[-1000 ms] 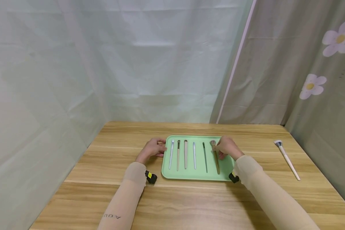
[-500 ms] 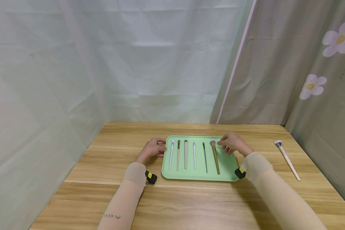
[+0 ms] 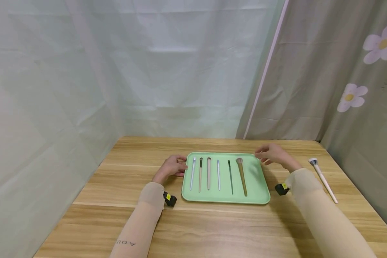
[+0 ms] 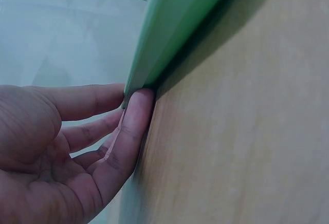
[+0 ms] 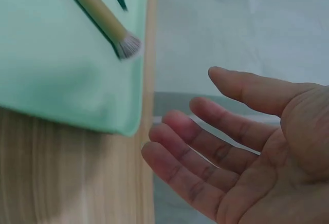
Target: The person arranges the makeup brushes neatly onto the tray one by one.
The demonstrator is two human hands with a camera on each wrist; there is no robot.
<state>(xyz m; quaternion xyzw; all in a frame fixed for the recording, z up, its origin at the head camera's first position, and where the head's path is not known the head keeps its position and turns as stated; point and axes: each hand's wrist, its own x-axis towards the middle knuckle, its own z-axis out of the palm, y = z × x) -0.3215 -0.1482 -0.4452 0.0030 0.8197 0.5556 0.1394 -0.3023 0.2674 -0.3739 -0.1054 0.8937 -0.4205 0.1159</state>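
A light green tray lies on the table with several makeup brushes side by side in it. My left hand pinches the tray's left rim; in the left wrist view a finger sits under the green edge and the thumb on top. Over the tray's far right corner hovers my right hand, holding nothing, its fingers loosely spread. Nearest to it in the tray is the thick brush with an olive-tan handle. Left of that lies a thin dark green brush.
A white-handled makeup brush lies alone on the wooden table, right of the tray. Pale curtains hang behind the table and along both sides.
My right hand has let go of the olive-tan brush and moved right, off it, to the tray's far right corner. The left hand has stayed at the left rim.
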